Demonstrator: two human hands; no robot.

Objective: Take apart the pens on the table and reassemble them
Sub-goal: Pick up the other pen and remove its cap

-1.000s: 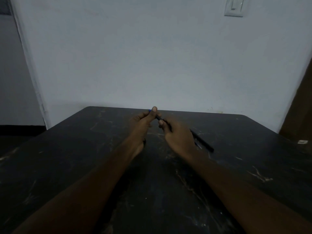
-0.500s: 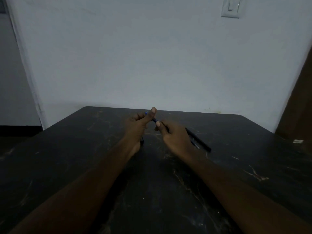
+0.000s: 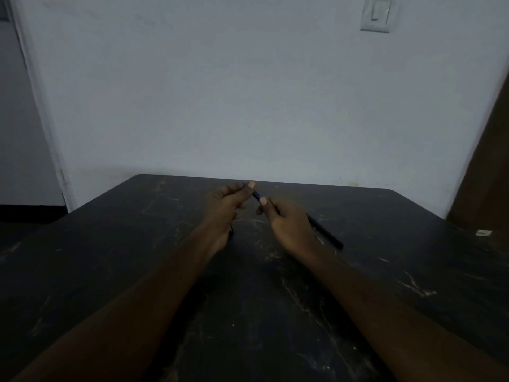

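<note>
Both hands hold one dark pen (image 3: 256,194) above the far middle of the black table (image 3: 137,244). My left hand (image 3: 224,208) pinches its blue-tipped upper end between thumb and fingers. My right hand (image 3: 286,224) pinches the pen just below, thumb on top. Only a short stretch of the pen shows between the thumbs. A second long black pen (image 3: 326,234) lies on the table to the right of my right hand, slanting toward the near right. A small dark piece (image 3: 231,231) shows under my left wrist; I cannot tell what it is.
The table's far edge runs close to a pale wall (image 3: 248,106). A brown door (image 3: 487,175) stands at the right, with a small white object (image 3: 483,232) low beside it. A light switch (image 3: 376,13) sits high on the wall.
The hands keep their hold on the pen and barely shift; the gap between the two thumbs looks slightly different. The pen lying on the table stays put.
</note>
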